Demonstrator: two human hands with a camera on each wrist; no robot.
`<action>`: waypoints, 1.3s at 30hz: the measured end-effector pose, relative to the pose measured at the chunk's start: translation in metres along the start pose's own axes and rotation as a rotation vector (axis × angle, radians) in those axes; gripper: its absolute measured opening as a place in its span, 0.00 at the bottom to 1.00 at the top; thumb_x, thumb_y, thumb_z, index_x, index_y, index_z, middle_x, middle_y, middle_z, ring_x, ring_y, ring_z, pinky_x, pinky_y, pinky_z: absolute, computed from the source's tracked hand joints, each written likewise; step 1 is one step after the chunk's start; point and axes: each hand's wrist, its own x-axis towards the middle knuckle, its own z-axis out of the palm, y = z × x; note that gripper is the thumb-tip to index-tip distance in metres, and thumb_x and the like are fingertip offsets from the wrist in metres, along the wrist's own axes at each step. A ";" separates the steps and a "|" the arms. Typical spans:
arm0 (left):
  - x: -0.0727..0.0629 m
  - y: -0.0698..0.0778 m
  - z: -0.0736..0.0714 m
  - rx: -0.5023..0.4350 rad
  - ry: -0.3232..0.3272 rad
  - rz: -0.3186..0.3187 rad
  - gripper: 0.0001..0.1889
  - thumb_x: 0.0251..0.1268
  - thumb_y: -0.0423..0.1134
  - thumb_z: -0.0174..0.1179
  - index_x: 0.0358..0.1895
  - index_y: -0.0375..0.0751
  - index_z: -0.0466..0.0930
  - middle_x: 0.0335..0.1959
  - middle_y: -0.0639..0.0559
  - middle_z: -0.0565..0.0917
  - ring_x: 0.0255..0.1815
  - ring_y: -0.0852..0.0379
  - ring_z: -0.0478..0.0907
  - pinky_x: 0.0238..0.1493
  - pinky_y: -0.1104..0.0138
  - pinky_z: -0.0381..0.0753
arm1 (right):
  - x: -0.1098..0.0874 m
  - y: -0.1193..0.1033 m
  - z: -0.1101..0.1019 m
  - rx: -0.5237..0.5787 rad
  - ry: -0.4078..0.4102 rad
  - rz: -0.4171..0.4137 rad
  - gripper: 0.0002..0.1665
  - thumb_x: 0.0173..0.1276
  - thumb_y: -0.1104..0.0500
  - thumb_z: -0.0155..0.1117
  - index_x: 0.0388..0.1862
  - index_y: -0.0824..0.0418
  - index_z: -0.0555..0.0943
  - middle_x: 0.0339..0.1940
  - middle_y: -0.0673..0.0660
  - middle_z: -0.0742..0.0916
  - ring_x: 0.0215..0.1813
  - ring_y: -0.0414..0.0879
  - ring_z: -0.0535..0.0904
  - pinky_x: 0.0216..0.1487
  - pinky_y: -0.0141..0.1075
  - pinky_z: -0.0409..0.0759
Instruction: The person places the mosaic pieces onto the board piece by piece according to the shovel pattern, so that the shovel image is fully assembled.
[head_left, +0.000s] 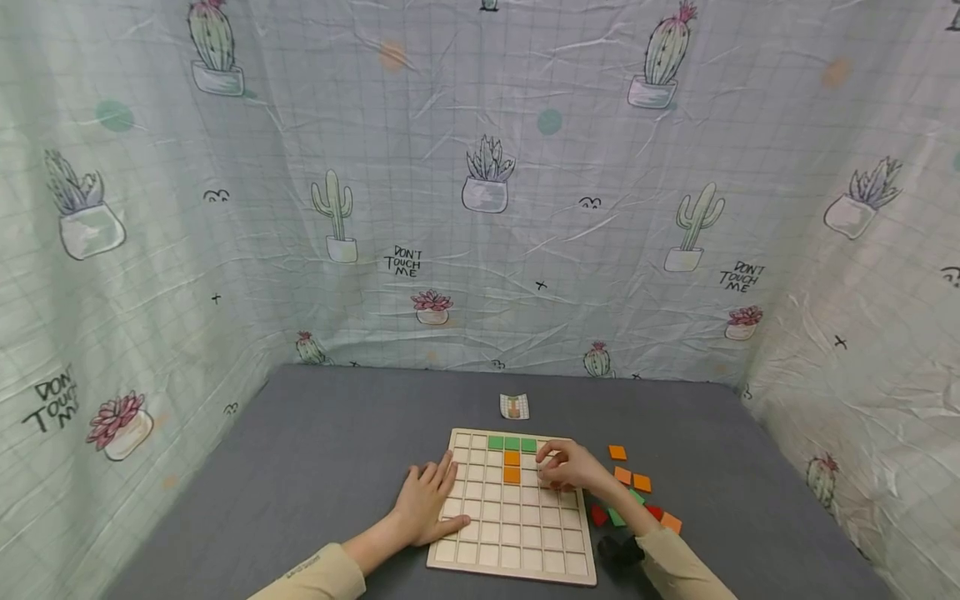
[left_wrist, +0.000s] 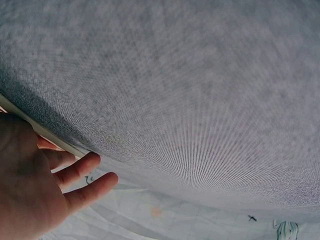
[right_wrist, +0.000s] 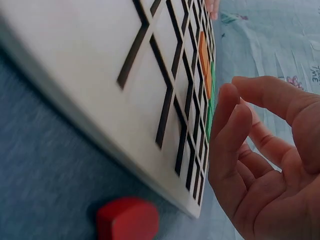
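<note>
A pale wooden grid board [head_left: 510, 557] lies on the grey table. Three green square tiles [head_left: 512, 443] line part of its far row, with two orange tiles [head_left: 512, 475] below the middle one. My left hand [head_left: 426, 504] rests spread along the board's left edge, thumb reaching over the cells. Over the board's right part is my right hand [head_left: 572, 467], just right of the orange tiles. Its fingers are loosely bent, thumb and index fingertips close together in the right wrist view, and no tile shows between them.
Loose orange tiles [head_left: 642, 482], green tiles [head_left: 617, 517] and red pieces [head_left: 598, 515] lie right of the board, partly under my right forearm. A dark object [head_left: 619, 550] sits by the right sleeve. A small patterned card [head_left: 513, 407] lies behind the board. A cactus-print curtain [head_left: 487, 275] surrounds the table.
</note>
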 end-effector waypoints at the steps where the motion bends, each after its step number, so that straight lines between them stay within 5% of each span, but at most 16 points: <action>1: 0.000 0.000 0.000 0.000 -0.002 -0.002 0.44 0.55 0.72 0.34 0.64 0.40 0.62 0.67 0.43 0.62 0.54 0.50 0.68 0.45 0.54 0.65 | -0.001 0.001 -0.001 0.000 0.002 0.000 0.16 0.57 0.63 0.62 0.42 0.70 0.74 0.23 0.57 0.81 0.21 0.45 0.75 0.20 0.34 0.69; 12: -0.001 0.000 -0.001 -0.011 -0.029 -0.001 0.44 0.55 0.72 0.34 0.65 0.40 0.61 0.67 0.44 0.61 0.55 0.49 0.67 0.47 0.53 0.65 | -0.022 0.014 -0.019 -0.007 0.020 -0.052 0.17 0.59 0.64 0.60 0.44 0.73 0.72 0.27 0.69 0.82 0.21 0.45 0.74 0.20 0.37 0.70; 17: -0.001 0.000 -0.001 0.013 -0.016 0.000 0.44 0.55 0.72 0.34 0.65 0.41 0.61 0.67 0.44 0.61 0.54 0.50 0.68 0.46 0.53 0.65 | -0.034 0.019 -0.030 -0.009 0.035 -0.023 0.19 0.60 0.63 0.59 0.47 0.73 0.70 0.27 0.66 0.82 0.22 0.44 0.75 0.20 0.35 0.70; 24: -0.001 -0.001 0.000 0.022 -0.003 0.004 0.44 0.55 0.72 0.34 0.64 0.41 0.62 0.67 0.44 0.62 0.54 0.50 0.68 0.45 0.54 0.66 | -0.048 0.025 -0.051 0.026 -0.005 -0.026 0.22 0.61 0.64 0.57 0.50 0.77 0.67 0.27 0.71 0.81 0.18 0.43 0.67 0.19 0.36 0.65; 32: -0.001 0.000 -0.001 0.018 -0.004 0.003 0.44 0.55 0.72 0.34 0.64 0.40 0.62 0.67 0.44 0.62 0.54 0.50 0.68 0.46 0.54 0.65 | -0.060 0.028 -0.075 0.021 0.041 0.005 0.25 0.62 0.61 0.57 0.52 0.77 0.66 0.32 0.65 0.83 0.22 0.43 0.72 0.21 0.36 0.68; 39: -0.002 0.001 -0.002 0.027 -0.006 -0.002 0.44 0.55 0.72 0.34 0.64 0.41 0.62 0.67 0.44 0.62 0.54 0.50 0.68 0.46 0.54 0.66 | -0.063 0.033 -0.091 -0.030 0.089 0.030 0.24 0.63 0.62 0.55 0.52 0.78 0.66 0.34 0.71 0.83 0.27 0.50 0.79 0.25 0.40 0.74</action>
